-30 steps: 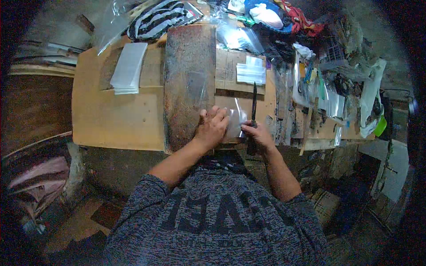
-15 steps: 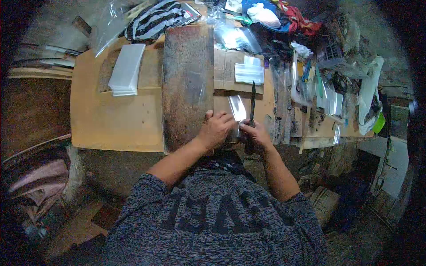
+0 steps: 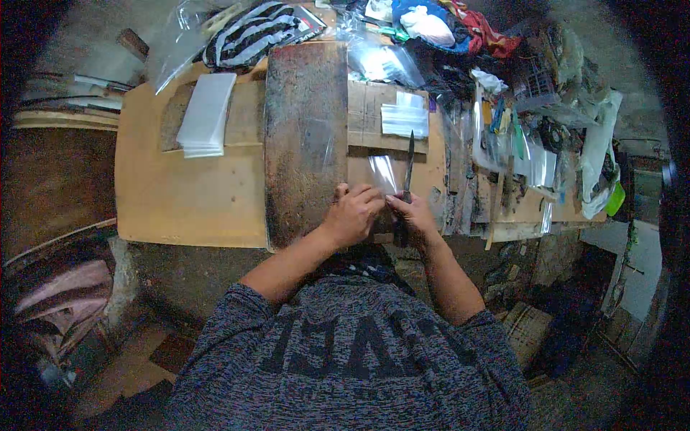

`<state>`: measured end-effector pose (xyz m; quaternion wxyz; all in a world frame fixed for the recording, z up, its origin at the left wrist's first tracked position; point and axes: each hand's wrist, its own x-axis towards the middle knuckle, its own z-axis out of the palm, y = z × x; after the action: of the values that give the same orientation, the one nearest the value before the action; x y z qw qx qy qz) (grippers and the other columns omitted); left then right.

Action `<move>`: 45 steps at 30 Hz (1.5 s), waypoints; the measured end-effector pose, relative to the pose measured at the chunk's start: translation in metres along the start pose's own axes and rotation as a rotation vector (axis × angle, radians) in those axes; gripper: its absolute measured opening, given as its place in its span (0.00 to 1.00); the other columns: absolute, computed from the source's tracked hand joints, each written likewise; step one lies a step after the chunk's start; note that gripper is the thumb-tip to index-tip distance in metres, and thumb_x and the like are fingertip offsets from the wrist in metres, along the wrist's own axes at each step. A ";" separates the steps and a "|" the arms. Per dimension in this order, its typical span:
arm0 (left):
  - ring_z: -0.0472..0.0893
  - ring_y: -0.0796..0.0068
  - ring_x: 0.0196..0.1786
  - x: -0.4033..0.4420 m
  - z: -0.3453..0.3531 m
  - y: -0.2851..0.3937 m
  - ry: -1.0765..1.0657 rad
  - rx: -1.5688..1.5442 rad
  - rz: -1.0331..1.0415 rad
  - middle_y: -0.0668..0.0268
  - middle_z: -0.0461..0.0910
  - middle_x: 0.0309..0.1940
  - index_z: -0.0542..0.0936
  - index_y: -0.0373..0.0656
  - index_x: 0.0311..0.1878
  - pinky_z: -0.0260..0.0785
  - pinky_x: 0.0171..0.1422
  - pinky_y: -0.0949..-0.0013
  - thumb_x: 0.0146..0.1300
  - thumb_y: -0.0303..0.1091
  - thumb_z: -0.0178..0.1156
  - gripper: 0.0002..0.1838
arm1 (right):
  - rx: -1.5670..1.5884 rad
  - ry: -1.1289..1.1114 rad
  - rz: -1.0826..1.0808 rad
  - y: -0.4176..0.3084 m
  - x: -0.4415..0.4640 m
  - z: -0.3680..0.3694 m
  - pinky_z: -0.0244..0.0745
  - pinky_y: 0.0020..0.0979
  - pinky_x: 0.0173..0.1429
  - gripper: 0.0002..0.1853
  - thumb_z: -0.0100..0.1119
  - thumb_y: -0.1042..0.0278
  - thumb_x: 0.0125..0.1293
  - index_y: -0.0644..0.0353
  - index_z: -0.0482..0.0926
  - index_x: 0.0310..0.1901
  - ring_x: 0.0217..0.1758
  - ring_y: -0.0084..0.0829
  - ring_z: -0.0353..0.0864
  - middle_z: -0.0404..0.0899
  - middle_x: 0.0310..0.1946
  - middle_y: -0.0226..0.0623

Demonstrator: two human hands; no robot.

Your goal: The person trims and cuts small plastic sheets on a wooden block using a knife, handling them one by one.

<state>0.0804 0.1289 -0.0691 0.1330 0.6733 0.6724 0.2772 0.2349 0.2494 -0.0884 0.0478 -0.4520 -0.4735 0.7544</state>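
My right hand (image 3: 413,215) grips a dark, narrow-bladed knife (image 3: 410,169), its blade pointing away from me. A small sheet of shiny clear plastic (image 3: 384,172) stands out between my two hands, its lower end at the right thumb. My left hand (image 3: 354,214) is curled beside it, over the right edge of the dark worn board (image 3: 305,122); whether its fingertips pinch the plastic is hidden. Beyond the knife, a pile of clear plastic pieces (image 3: 405,120) lies on cardboard. A stack of whitish plastic sheets (image 3: 207,115) rests left of the board.
A striped black-and-white bag (image 3: 251,34) lies at the back of the table (image 3: 190,194). Red cloth (image 3: 489,32) and crumpled plastic are heaped behind on the right. Strips, tools and a white plastic bag (image 3: 602,151) crowd the right side.
The clear plastic has shifted from lying low between my hands to standing up beside the knife. My left hand has moved slightly right, its fingers more curled. The knife stays in my right hand.
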 end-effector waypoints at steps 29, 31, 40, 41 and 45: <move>0.78 0.81 0.37 -0.014 -0.098 0.035 -0.229 -1.290 -0.653 0.69 0.81 0.34 0.78 0.36 0.41 0.72 0.43 0.73 0.64 0.34 0.59 0.10 | 0.162 -0.378 0.059 -0.076 -0.079 0.037 0.67 0.22 0.32 0.09 0.63 0.72 0.56 0.62 0.77 0.39 0.28 0.19 0.74 0.76 0.27 0.26; 0.78 0.82 0.35 -0.021 -0.109 0.032 -0.153 -1.092 -0.758 0.69 0.81 0.30 0.79 0.37 0.40 0.72 0.42 0.75 0.63 0.30 0.60 0.07 | 0.197 -0.339 0.051 -0.082 -0.080 0.049 0.68 0.22 0.33 0.10 0.63 0.72 0.56 0.62 0.77 0.39 0.29 0.19 0.74 0.76 0.27 0.26; 0.80 0.79 0.37 -0.060 -0.123 0.034 0.383 -1.256 -0.831 0.65 0.81 0.34 0.77 0.35 0.44 0.73 0.45 0.75 0.63 0.25 0.59 0.08 | 0.030 -0.144 -0.075 -0.085 -0.083 0.096 0.70 0.23 0.33 0.12 0.66 0.73 0.55 0.63 0.76 0.39 0.29 0.20 0.75 0.77 0.29 0.29; 0.80 0.79 0.38 -0.063 -0.126 0.034 0.387 -1.227 -0.852 0.65 0.81 0.36 0.76 0.34 0.46 0.72 0.46 0.75 0.63 0.26 0.58 0.10 | 0.013 -0.109 -0.112 -0.083 -0.082 0.099 0.70 0.22 0.33 0.11 0.66 0.72 0.56 0.62 0.76 0.39 0.28 0.19 0.75 0.77 0.29 0.29; 0.80 0.79 0.41 -0.075 -0.132 0.031 0.457 -1.299 -0.866 0.64 0.81 0.38 0.74 0.33 0.50 0.72 0.49 0.74 0.63 0.25 0.59 0.13 | 0.012 -0.085 -0.060 -0.096 -0.088 0.114 0.73 0.23 0.33 0.12 0.69 0.70 0.55 0.61 0.77 0.39 0.28 0.19 0.76 0.79 0.29 0.28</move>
<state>0.0372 0.0281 0.0406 0.4520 0.0687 0.5889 0.6665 0.1693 0.1818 0.0564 0.0530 -0.4051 -0.4837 0.7740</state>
